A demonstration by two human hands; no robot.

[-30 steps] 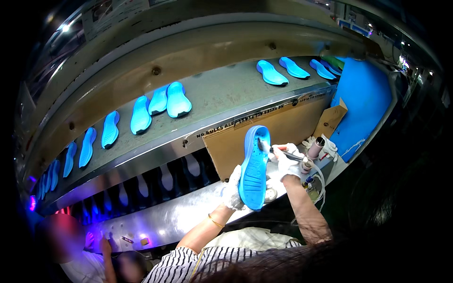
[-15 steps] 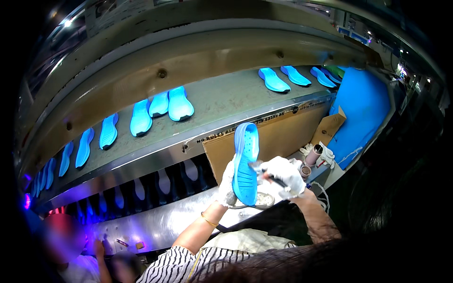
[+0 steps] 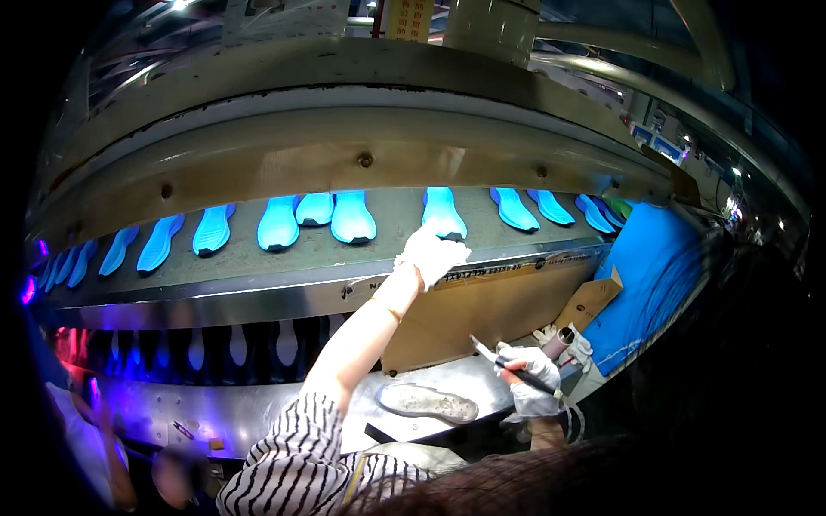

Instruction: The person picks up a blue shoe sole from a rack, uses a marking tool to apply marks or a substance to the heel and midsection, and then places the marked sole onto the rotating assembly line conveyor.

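Note:
My left arm is stretched out over the conveyor belt. My left hand [image 3: 433, 256], in a white glove, is closed on the near end of a bright blue shoe sole [image 3: 441, 211] that lies on the belt; its fingertips are partly hidden. Low on the right, my gloved right hand [image 3: 532, 383] grips a slim brush [image 3: 516, 365] with a black handle and a pale front part. The brush points up and left, away from the soles, and a pale cord hangs by its rear end. A whitish-grey sole-shaped piece [image 3: 428, 403] lies on the metal ledge below my left forearm.
More blue soles [image 3: 354, 217] stand in a row along the belt [image 3: 396, 225]. A metal hood [image 3: 284, 172] overhangs it. Cardboard [image 3: 482, 314], a thread-spool-like cylinder [image 3: 557, 344] and a blue panel [image 3: 650, 275] are at the right. Another person [image 3: 82, 439] is at the lower left.
My left hand has carried the blue sole from in front of me up onto the belt. My right hand with the brush has moved down, away from the sole. The view has tilted up.

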